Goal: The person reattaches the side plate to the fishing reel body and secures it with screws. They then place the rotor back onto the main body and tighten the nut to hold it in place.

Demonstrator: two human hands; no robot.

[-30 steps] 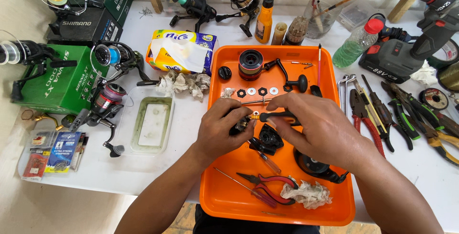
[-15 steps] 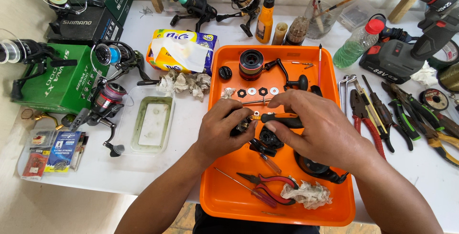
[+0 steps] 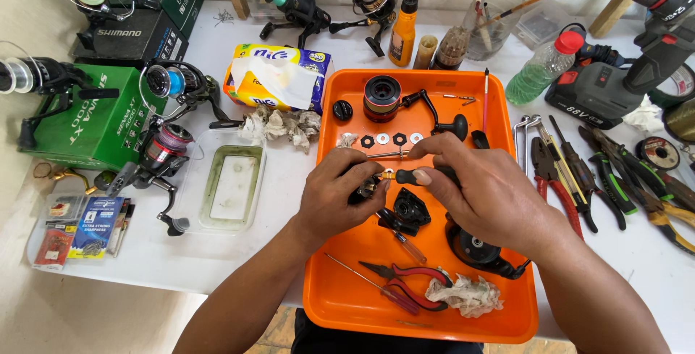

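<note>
Orange tray [image 3: 347,303] on cluttered white table [image 3: 239,253]; both hands' fingers [image 3: 423,177] pinch a black reel part [image 3: 405,177].

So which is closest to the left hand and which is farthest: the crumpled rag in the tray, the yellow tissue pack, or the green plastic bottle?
From the left hand, in the head view:
1. Yellow tissue pack, up and to its left on the table.
2. Crumpled rag, at the near end of the orange tray.
3. Green plastic bottle, far across on the right.

A small black reel part [image 3: 364,189] is gripped by the left hand [image 3: 339,198] over the orange tray [image 3: 340,303], while a screwdriver [image 3: 414,177] is pinched by the right hand [image 3: 483,193].
</note>
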